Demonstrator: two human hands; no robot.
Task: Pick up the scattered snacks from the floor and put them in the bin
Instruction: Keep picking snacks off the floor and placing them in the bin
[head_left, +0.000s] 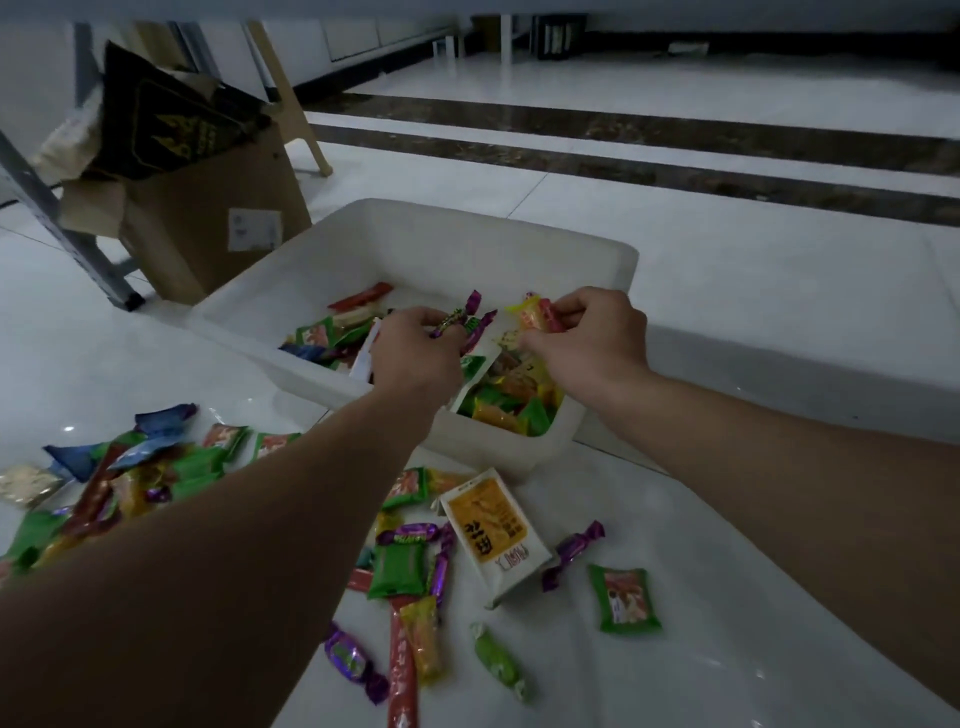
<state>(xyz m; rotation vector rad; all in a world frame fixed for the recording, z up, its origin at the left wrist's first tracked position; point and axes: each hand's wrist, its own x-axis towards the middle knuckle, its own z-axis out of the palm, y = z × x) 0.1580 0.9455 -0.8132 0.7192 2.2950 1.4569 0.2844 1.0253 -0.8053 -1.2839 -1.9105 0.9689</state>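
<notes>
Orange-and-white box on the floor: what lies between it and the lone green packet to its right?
One purple twist-wrapped candy lies on the floor between the orange-and-white box and the green packet; the head view shows it.

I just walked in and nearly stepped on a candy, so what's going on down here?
A person is gathering scattered snacks into a white bin. Both hands are over the bin: the left hand grips a few purple-wrapped candies, and the right hand pinches yellow and pink wrapped snacks. The bin already holds many packets. Plenty lie on the tiles yet to be picked up, among them a white and orange carton, a green packet and a heap to the left.
</notes>
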